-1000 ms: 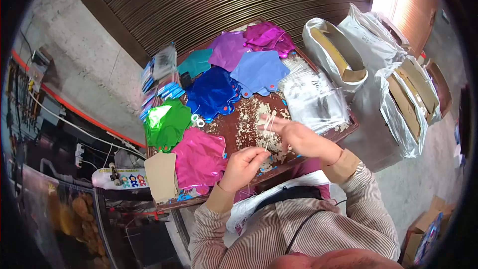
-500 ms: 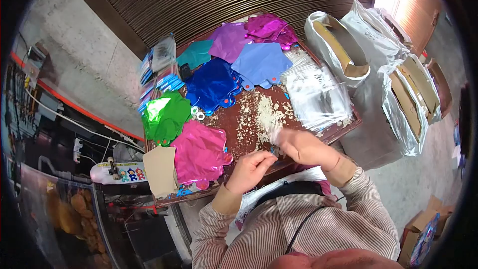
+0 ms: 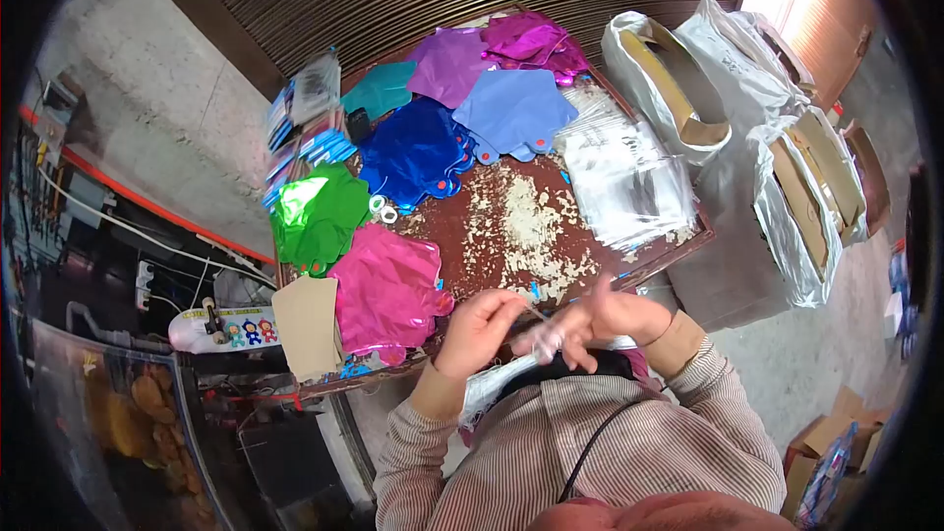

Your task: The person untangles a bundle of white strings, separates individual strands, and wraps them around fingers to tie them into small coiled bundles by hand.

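Note:
At the table's near edge, my left hand [image 3: 480, 330] is closed in a pinch, with a thin thing at its fingertips too small to name. Just right of it, my right hand [image 3: 602, 323] has its fingers spread and partly blurred, and something whitish shows by its fingers. Left of my hands lies a pile of pink foil pieces [image 3: 388, 285]. Beyond are green foil pieces [image 3: 320, 216], dark blue foil pieces [image 3: 408, 152] and light blue foil pieces [image 3: 516, 116]. A stack of clear plastic bags [image 3: 629, 182] lies at the right.
The worn red table [image 3: 472, 261] also bears teal, purple and magenta foil, two white rings [image 3: 383, 208] and a cardboard piece [image 3: 307, 326]. White sacks holding cardboard [image 3: 806, 206] stand at the right. A skateboard [image 3: 202, 331] is at the left.
My right hand has moved down toward my body and its fingers have spread. My left hand has shifted slightly left. The view has tilted a little.

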`<state>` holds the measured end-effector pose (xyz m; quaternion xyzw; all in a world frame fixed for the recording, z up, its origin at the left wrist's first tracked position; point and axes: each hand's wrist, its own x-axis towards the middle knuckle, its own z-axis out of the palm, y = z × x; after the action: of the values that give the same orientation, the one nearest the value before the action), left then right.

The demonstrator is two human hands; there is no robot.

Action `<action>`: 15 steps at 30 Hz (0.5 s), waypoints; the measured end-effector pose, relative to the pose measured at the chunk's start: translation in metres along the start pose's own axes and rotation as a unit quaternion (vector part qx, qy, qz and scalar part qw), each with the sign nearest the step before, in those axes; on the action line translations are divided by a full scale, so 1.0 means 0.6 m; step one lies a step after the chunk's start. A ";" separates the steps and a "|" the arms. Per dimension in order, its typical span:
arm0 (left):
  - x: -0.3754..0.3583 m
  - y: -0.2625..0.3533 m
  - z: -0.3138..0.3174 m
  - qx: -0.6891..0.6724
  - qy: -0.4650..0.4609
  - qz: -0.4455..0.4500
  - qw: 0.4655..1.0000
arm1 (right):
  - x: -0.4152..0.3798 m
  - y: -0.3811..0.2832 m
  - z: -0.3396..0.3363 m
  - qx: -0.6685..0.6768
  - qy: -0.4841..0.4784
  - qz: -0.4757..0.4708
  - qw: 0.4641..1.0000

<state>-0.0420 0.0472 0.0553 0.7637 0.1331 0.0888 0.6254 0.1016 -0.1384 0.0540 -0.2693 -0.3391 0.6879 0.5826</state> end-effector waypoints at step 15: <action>-0.027 0.000 0.003 -0.029 -0.076 -0.010 0.997 | -0.009 -0.045 0.016 -0.385 0.011 0.160 0.909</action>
<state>-0.0568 0.0402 0.0556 0.7488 0.0898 0.0280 0.6561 0.1119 -0.1427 0.0813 -0.5311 -0.5234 0.5845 0.3198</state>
